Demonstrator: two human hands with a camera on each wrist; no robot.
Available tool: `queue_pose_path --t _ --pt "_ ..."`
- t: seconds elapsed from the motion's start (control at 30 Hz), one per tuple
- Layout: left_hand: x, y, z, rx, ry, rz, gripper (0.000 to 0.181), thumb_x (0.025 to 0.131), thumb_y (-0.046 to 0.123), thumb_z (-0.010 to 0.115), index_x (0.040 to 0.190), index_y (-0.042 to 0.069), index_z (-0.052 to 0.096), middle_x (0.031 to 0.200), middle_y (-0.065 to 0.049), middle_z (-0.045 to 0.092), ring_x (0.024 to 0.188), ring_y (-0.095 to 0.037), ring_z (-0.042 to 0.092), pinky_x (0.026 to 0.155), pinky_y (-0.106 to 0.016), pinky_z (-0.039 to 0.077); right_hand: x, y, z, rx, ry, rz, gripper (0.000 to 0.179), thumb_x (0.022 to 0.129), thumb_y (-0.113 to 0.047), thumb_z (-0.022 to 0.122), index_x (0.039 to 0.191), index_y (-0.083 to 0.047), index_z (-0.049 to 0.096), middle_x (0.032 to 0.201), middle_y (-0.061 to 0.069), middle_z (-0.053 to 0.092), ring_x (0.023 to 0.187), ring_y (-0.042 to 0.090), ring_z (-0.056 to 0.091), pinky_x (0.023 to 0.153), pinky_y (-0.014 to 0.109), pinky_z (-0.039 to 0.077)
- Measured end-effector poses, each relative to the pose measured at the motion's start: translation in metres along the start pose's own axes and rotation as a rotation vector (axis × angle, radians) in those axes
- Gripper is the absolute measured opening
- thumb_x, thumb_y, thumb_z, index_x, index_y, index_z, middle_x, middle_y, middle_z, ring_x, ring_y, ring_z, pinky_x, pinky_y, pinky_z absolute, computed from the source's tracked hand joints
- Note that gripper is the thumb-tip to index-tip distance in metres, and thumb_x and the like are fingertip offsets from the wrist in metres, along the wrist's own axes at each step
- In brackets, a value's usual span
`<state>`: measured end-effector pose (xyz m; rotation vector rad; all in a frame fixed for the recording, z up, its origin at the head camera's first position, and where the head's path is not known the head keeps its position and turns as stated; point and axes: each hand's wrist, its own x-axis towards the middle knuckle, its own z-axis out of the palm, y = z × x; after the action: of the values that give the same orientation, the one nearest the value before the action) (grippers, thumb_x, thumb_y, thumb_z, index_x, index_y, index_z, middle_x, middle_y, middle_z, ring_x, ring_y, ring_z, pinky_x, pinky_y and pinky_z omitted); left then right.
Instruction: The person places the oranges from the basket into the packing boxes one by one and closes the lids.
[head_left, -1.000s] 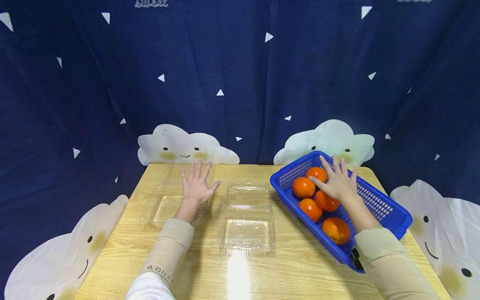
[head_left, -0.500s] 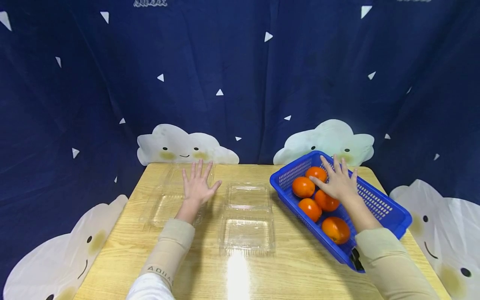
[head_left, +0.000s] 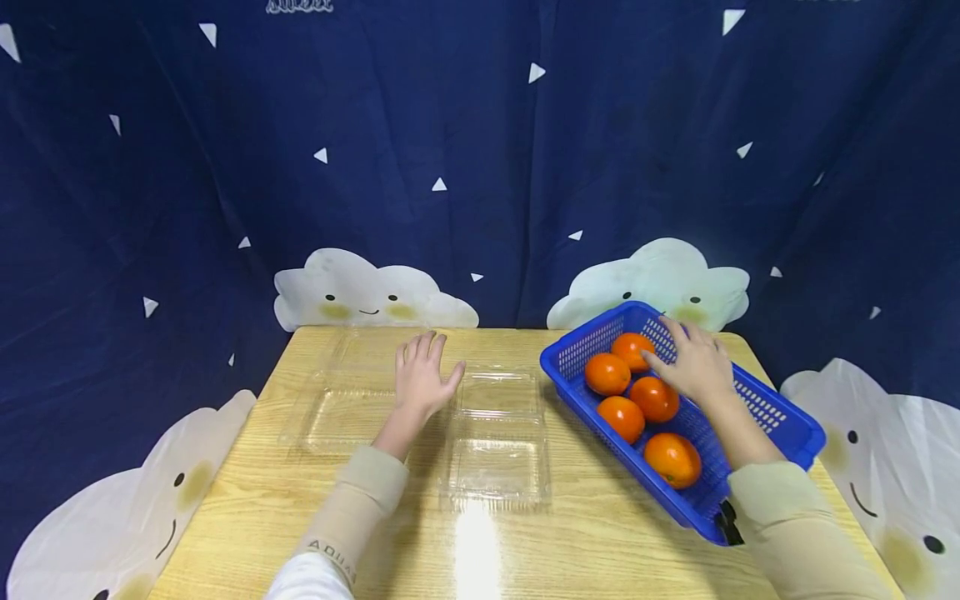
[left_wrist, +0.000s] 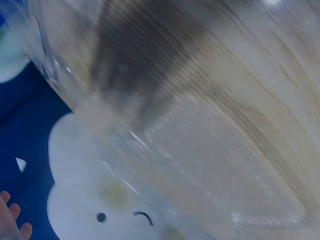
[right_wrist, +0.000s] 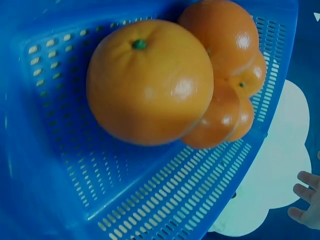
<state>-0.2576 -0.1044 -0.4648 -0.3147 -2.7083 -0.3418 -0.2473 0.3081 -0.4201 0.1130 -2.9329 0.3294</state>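
My left hand (head_left: 423,381) hovers between two clear plastic clamshell boxes, its fingers spread loosely and holding nothing. One clamshell box (head_left: 337,421) lies opened out on the left; the other clamshell box (head_left: 498,467) lies opened out in the middle. Over the blue basket (head_left: 558,367) is my right hand (head_left: 697,367), fingers relaxed and thumb beside the oranges. Several oranges (head_left: 655,399) fill the basket's left side. In the right wrist view the nearest orange (right_wrist: 150,82) shows a green stem, with the others bunched beyond it. The right fingertips (right_wrist: 306,192) show at that view's edge.
The wooden table (head_left: 420,550) carries the boxes and basket. A black clip-like piece (head_left: 727,523) sits at the basket's near corner. Behind the table hangs a dark blue curtain (head_left: 480,125) with white clouds and triangles.
My left hand has shifted right, towards the middle box, its fingers drawn closer together. The right hand has moved slightly right, fingers less spread, exposing more of the oranges.
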Motion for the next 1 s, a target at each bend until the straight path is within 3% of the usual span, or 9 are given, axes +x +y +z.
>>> queue_pose_path --t 0.17,0.3,0.63,1.0 --pt "-0.003 0.024 0.005 -0.051 0.079 0.063 0.057 0.084 0.048 0.042 0.123 0.007 0.050 0.124 -0.009 0.050 0.116 -0.028 0.043 0.100 -0.044 0.027 -0.004 0.013 -0.005 0.019 -0.015 0.010 0.073 0.085 -0.053 0.049 0.137 -0.005 0.032 0.134 0.032 0.031 0.119 0.052 0.029 0.095 0.066 0.017" --pt "-0.006 0.043 0.011 -0.070 0.089 0.091 0.054 0.084 0.047 0.042 0.120 0.008 0.051 0.120 -0.008 0.052 0.113 -0.026 0.045 0.098 -0.042 0.030 -0.007 0.025 -0.007 0.022 -0.025 0.011 0.072 0.085 -0.052 0.050 0.136 -0.004 0.032 0.132 0.033 0.031 0.116 0.054 0.031 0.094 0.067 0.018" --pt "-0.015 0.085 0.024 -0.089 0.066 0.136 0.047 0.082 0.044 0.047 0.113 0.009 0.054 0.112 -0.005 0.055 0.106 -0.023 0.048 0.094 -0.038 0.033 -0.012 0.050 -0.018 -0.008 -0.034 0.045 0.071 0.086 -0.048 0.051 0.136 -0.003 0.030 0.128 0.034 0.033 0.112 0.053 0.031 0.088 0.067 0.023" --pt "-0.026 0.124 0.040 -0.086 0.021 0.145 0.046 0.084 0.047 0.045 0.110 0.011 0.057 0.109 -0.003 0.058 0.103 -0.021 0.050 0.093 -0.039 0.035 -0.018 0.080 -0.021 0.018 -0.116 0.060 0.074 0.087 -0.049 0.048 0.138 -0.002 0.025 0.128 0.037 0.028 0.110 0.055 0.028 0.088 0.068 0.021"
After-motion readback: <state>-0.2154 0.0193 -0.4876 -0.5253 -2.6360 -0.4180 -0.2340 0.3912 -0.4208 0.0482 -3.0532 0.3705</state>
